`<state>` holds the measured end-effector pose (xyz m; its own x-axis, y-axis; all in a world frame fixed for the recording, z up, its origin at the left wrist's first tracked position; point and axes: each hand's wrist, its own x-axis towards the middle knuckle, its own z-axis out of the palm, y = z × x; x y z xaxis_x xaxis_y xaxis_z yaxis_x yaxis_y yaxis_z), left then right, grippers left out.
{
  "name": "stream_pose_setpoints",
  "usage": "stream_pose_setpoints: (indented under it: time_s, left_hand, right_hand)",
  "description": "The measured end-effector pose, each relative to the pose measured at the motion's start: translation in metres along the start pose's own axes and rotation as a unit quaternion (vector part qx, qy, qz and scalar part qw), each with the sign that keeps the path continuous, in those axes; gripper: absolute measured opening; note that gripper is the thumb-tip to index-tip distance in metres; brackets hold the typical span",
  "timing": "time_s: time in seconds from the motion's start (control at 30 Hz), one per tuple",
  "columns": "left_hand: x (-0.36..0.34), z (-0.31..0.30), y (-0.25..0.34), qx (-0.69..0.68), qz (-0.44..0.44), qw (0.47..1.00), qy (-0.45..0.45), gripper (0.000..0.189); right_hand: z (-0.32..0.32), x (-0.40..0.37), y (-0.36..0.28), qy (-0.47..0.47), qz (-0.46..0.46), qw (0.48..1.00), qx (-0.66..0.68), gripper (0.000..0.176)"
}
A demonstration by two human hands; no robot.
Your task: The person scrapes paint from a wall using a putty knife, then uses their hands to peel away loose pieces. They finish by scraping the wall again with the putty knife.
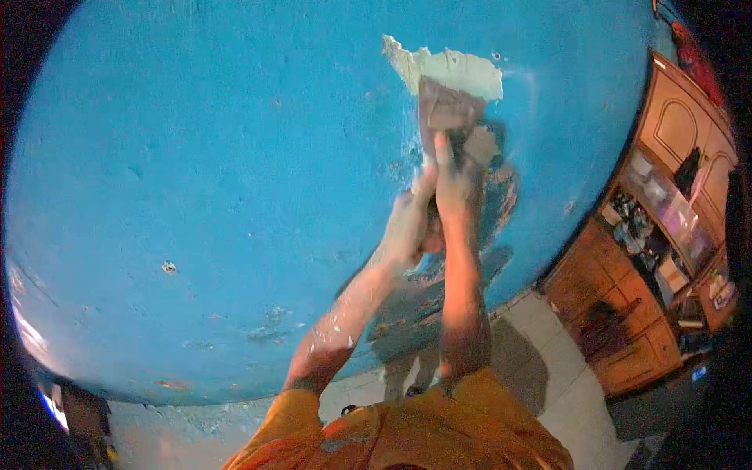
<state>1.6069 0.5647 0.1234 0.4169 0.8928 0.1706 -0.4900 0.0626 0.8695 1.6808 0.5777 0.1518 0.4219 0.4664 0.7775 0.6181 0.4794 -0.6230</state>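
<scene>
A wide-bladed scraper [450, 111] lies against the blue wall [196, 157], its blade edge at the lower border of a pale bare patch [460, 70] with ragged edges. My right hand [456, 184] is closed round the scraper, one finger stretched up onto the blade's base. Just below and to the left, my left hand [409, 223] is closed about the lower part of the tool, touching my right hand. Most of the handle is hidden by my fingers. White flecks dot my left forearm.
At the right stands a wooden cabinet [619, 329] with cluttered shelves. Pale floor tiles [560, 337] run along the foot of the wall. Chipped, rough paint marks the wall's lower part, and a small hole [168, 268] shows at left. A dark object [82, 415] stands at lower left.
</scene>
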Motion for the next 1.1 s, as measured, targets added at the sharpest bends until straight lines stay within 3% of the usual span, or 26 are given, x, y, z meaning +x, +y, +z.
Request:
stream_pose_setpoints:
  time_s: [0.03,0.07,0.1,0.17,0.2,0.23,0.3,0.33,0.37,0.4,0.43,0.53,0.57,0.63,0.67,0.7,0.73,0.8,0.83,0.9,0.93,0.97,1.0,1.03,1.07,1.1]
  left_hand:
    - [0.008,-0.002,-0.001,0.003,0.018,1.0,0.003,0.065]
    - [0.005,0.02,0.024,0.014,0.037,0.999,0.03,0.064]
    - [0.003,0.025,0.032,0.012,0.033,0.999,0.029,0.064]
    - [0.001,0.027,0.043,0.092,-0.009,0.996,-0.011,0.063]
    - [-0.013,0.023,0.036,0.086,-0.035,0.995,-0.042,0.054]
    - [-0.013,0.021,0.022,0.085,-0.037,0.995,-0.046,0.054]
    - [-0.001,0.007,-0.027,0.075,0.205,0.972,0.084,0.052]
    - [0.016,-0.004,-0.031,0.028,0.134,0.987,0.087,0.055]
    - [0.018,0.003,-0.011,0.027,0.132,0.987,0.089,0.055]
    - [0.012,0.022,0.02,0.041,0.1,0.993,0.042,0.062]
    - [0.006,0.037,0.041,0.057,0.063,0.996,-0.006,0.069]
    - [-0.006,0.061,0.016,0.128,0.131,0.982,0.045,0.066]
    - [-0.015,0.063,0.002,0.149,0.175,0.971,0.072,0.065]
    - [-0.033,0.062,-0.02,0.144,0.152,0.977,0.04,0.064]
    - [-0.037,0.057,-0.035,0.1,0.089,0.99,0.044,0.062]
    - [-0.043,0.051,-0.05,0.057,0.022,0.997,0.053,0.061]
    - [-0.051,0.043,-0.064,0.063,0.018,0.996,0.053,0.061]
    - [-0.067,0.031,-0.078,0.35,0.135,0.926,0.045,0.059]
    - [-0.068,0.024,-0.081,0.351,0.131,0.926,0.048,0.059]
    - [-0.061,0.02,-0.067,0.34,0.289,0.893,0.055,0.056]
    - [-0.042,0.016,-0.064,0.199,0.168,0.964,0.045,0.052]
    - [-0.038,0.015,-0.059,0.199,0.161,0.965,0.053,0.052]
    - [-0.04,0.016,-0.051,0.125,0.046,0.991,0.016,0.049]
    - [-0.038,0.017,-0.048,0.046,-0.065,0.997,-0.021,0.048]
    - [-0.028,0.024,-0.058,-0.038,0.079,0.996,-0.031,0.046]
    - [-0.032,0.027,-0.056,-0.039,0.079,0.996,-0.024,0.046]
  right_hand:
    - [0.006,0.008,0.001,0.029,0.002,0.997,-0.074,0.059]
    - [-0.017,0.028,-0.036,-0.084,0.126,0.988,0.025,0.063]
    - [-0.025,0.036,-0.045,-0.083,0.129,0.988,0.021,0.063]
    - [-0.037,0.048,-0.051,-0.17,0.185,0.966,0.065,0.065]
    - [-0.034,0.028,-0.038,-0.066,0.11,0.992,0.006,0.07]
    - [-0.017,0.017,-0.013,-0.062,0.111,0.992,0.002,0.07]
    - [0.01,-0.007,0.035,0.133,-0.049,0.987,-0.076,0.064]
    - [0.0,0.009,0.023,0.226,-0.264,0.869,-0.351,0.062]
    - [-0.007,0.033,0.006,0.223,-0.263,0.87,-0.351,0.062]
    - [-0.013,0.058,-0.007,-0.018,-0.036,0.979,-0.199,0.063]
    - [-0.022,0.069,-0.015,-0.254,0.201,0.946,-0.017,0.064]
    - [-0.06,0.055,-0.018,-0.231,0.153,0.96,-0.033,0.061]
    - [-0.071,0.032,-0.019,-0.183,0.125,0.975,0.028,0.058]
    - [-0.083,-0.025,0.004,-0.102,0.064,0.99,0.073,0.055]
    - [-0.084,-0.045,0.023,-0.067,0.03,0.995,0.061,0.055]
    - [-0.092,-0.057,0.028,-0.064,0.037,0.995,0.062,0.055]
    - [-0.1,-0.066,0.032,-0.07,0.059,0.995,0.047,0.053]
    - [-0.11,-0.079,0.043,-0.075,0.089,0.993,0.035,0.051]
    - [-0.113,-0.085,0.049,-0.06,0.109,0.991,0.055,0.049]
    - [-0.121,-0.088,0.038,-0.051,0.13,0.987,0.074,0.047]
    - [-0.129,-0.087,0.021,-0.156,0.279,0.926,0.199,0.044]
    - [-0.134,-0.089,0.012,-0.252,0.419,0.814,0.313,0.041]
    - [-0.108,-0.123,0.085,-0.281,0.158,0.945,0.056,0.035]
    - [-0.107,-0.124,0.082,-0.288,0.164,0.942,0.058,0.035]
    - [-0.105,-0.119,0.07,-0.283,0.114,0.951,0.042,0.037]
    - [-0.104,-0.112,0.054,-0.277,0.063,0.958,0.027,0.04]
